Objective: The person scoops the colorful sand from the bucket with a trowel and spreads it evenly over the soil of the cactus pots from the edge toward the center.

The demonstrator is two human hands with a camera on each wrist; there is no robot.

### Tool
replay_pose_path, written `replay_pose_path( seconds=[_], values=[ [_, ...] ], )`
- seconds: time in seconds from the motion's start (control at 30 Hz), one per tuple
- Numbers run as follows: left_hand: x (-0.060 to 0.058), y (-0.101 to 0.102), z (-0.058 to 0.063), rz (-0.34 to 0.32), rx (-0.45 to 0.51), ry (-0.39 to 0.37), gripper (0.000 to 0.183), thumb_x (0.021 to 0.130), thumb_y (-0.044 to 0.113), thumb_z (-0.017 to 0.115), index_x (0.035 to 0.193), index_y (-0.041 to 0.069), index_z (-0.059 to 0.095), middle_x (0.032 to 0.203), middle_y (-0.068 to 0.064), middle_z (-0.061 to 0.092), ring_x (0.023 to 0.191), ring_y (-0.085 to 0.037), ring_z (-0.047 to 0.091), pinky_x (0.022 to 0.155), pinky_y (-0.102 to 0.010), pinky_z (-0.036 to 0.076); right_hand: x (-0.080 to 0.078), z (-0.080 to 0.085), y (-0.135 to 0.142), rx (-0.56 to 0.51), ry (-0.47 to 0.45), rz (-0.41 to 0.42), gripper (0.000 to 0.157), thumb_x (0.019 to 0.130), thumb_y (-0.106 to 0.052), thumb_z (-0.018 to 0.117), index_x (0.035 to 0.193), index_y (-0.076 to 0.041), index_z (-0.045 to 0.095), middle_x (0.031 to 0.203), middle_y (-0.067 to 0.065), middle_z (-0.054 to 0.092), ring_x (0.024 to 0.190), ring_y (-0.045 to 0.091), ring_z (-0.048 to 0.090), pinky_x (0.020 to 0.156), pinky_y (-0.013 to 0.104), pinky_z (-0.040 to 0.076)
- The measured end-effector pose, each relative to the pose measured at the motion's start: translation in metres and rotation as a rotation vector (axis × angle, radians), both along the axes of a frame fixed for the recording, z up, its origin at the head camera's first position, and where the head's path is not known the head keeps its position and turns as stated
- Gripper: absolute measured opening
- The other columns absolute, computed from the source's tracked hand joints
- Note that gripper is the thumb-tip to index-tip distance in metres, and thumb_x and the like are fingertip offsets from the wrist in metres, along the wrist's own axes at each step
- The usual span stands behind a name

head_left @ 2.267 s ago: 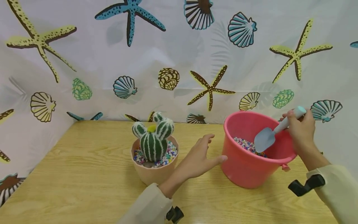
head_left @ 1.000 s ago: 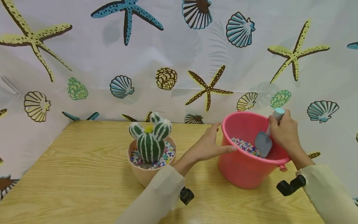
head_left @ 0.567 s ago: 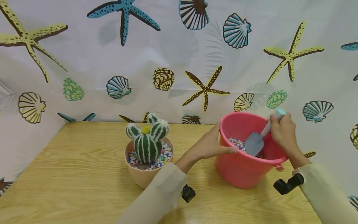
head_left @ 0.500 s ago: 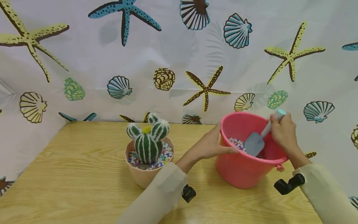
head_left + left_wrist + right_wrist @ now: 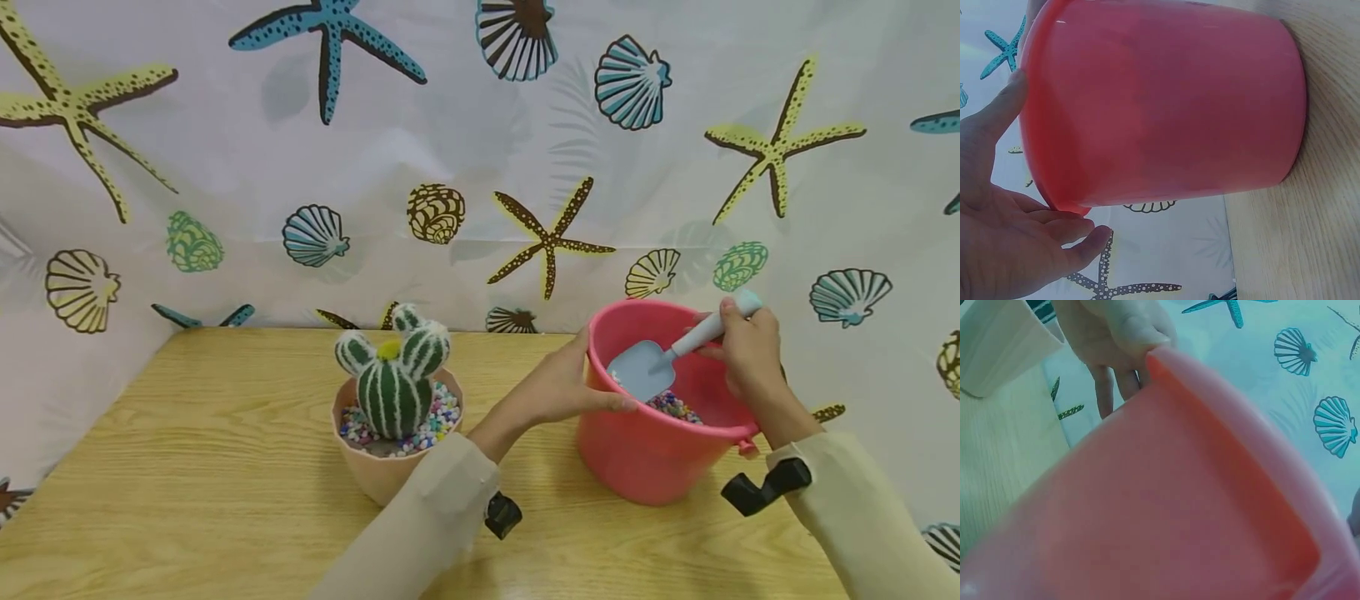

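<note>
The pink bucket stands on the table with multicoloured beads in its bottom. My left hand holds its left rim, thumb over the near edge and fingers outside; the left wrist view shows this hand close against the bucket wall. A blue-grey garden trowel is gripped by its handle in my right hand, above the right rim. Its blade lies inside the bucket near the left wall, with a few pale beads at its edge. The right wrist view shows bucket and left hand, not the trowel.
Left of the bucket, a peach flowerpot stands close to my left forearm. It holds a green-and-white knitted cactus set among coloured beads. Behind the wooden table hangs a white curtain printed with starfish and shells.
My left hand has come right onto the bucket rim. The right hand has brought the trowel down into the bucket, and lately the blade has swung left and up, its handle tilting lower.
</note>
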State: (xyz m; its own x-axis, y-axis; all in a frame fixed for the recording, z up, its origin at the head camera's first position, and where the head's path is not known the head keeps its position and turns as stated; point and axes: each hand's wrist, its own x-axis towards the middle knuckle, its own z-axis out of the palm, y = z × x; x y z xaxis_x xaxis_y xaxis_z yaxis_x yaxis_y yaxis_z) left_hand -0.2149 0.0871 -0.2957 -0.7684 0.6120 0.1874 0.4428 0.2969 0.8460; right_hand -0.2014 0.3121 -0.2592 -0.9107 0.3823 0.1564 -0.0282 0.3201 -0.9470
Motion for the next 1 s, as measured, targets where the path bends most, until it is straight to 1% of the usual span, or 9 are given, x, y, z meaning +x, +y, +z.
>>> replay_pose_path(
  seconds=[0.13,0.27,0.4,0.47,0.53,0.63,0.7,0.83,1.0],
  values=[
    [0.0,0.001,-0.001,-0.013,-0.006,0.006,0.107,0.072,0.034,0.083,0.154,0.018,0.015,0.149,-0.004,0.041,0.136,-0.025,0.04,0.104,-0.044,0.042,0.001,-0.002,0.003,-0.015,0.006,-0.044,0.024,0.104,-0.03,0.031,0.111,-0.009,0.039,0.101,0.006,0.058,0.07,-0.005,0.061,0.064,0.013,0.054],
    [-0.001,0.0,-0.002,-0.023,0.003,0.02,0.106,0.072,0.034,0.083,0.153,0.018,0.016,0.148,-0.005,0.042,0.135,-0.025,0.04,0.103,-0.043,0.043,-0.003,-0.002,0.003,0.141,-0.022,-0.111,0.036,0.104,-0.031,0.03,0.124,-0.002,0.035,0.11,0.008,0.059,0.075,-0.004,0.056,0.067,0.01,0.048],
    [-0.001,-0.002,-0.001,-0.007,-0.012,0.023,0.107,0.072,0.036,0.083,0.153,0.019,0.016,0.149,-0.004,0.041,0.136,-0.025,0.04,0.104,-0.045,0.042,-0.007,-0.004,0.0,0.314,0.017,-0.036,0.041,0.103,-0.028,0.031,0.127,0.005,0.032,0.122,0.021,0.059,0.079,-0.003,0.052,0.069,0.011,0.043],
    [-0.001,-0.002,0.0,0.003,-0.025,0.022,0.107,0.072,0.037,0.083,0.153,0.019,0.016,0.149,-0.003,0.041,0.136,-0.024,0.04,0.105,-0.045,0.042,-0.008,-0.005,-0.002,0.341,0.075,0.052,0.037,0.104,-0.026,0.032,0.123,0.006,0.033,0.115,0.016,0.062,0.081,-0.005,0.052,0.071,0.009,0.045],
    [-0.001,-0.003,0.0,0.008,-0.034,0.023,0.106,0.072,0.038,0.083,0.153,0.02,0.017,0.148,-0.002,0.043,0.135,-0.022,0.042,0.104,-0.044,0.042,-0.007,-0.006,-0.004,0.302,0.154,0.153,0.029,0.104,-0.022,0.033,0.119,0.003,0.035,0.105,0.004,0.064,0.083,-0.007,0.055,0.073,0.008,0.047],
    [-0.001,-0.003,0.001,0.021,-0.044,0.029,0.106,0.071,0.04,0.083,0.153,0.02,0.018,0.146,-0.002,0.045,0.131,-0.02,0.045,0.103,-0.042,0.043,-0.006,-0.007,-0.006,0.156,0.228,0.313,0.019,0.104,-0.02,0.035,0.116,-0.005,0.036,0.098,-0.013,0.059,0.089,-0.005,0.06,0.076,0.01,0.05],
    [-0.001,-0.003,0.001,0.02,-0.039,0.036,0.105,0.071,0.039,0.083,0.153,0.019,0.019,0.145,-0.002,0.045,0.129,-0.02,0.046,0.103,-0.042,0.043,-0.004,-0.007,-0.005,0.056,0.249,0.383,0.014,0.104,-0.02,0.036,0.115,-0.011,0.036,0.098,-0.014,0.06,0.091,-0.003,0.062,0.077,0.012,0.052],
    [0.0,-0.002,0.0,0.001,-0.019,0.045,0.104,0.072,0.037,0.083,0.152,0.018,0.02,0.146,-0.003,0.045,0.13,-0.022,0.045,0.103,-0.041,0.043,0.001,-0.008,0.001,-0.093,0.244,0.448,0.011,0.103,-0.023,0.039,0.111,-0.015,0.039,0.097,-0.01,0.063,0.088,0.001,0.066,0.073,0.016,0.055],
    [-0.001,-0.003,-0.001,-0.014,-0.008,0.048,0.102,0.073,0.035,0.083,0.152,0.018,0.02,0.146,-0.002,0.044,0.133,-0.022,0.043,0.104,-0.04,0.042,0.003,-0.007,0.004,-0.187,0.196,0.49,0.014,0.102,-0.026,0.042,0.11,-0.014,0.042,0.093,-0.007,0.066,0.085,0.006,0.069,0.071,0.021,0.057]
  ],
)
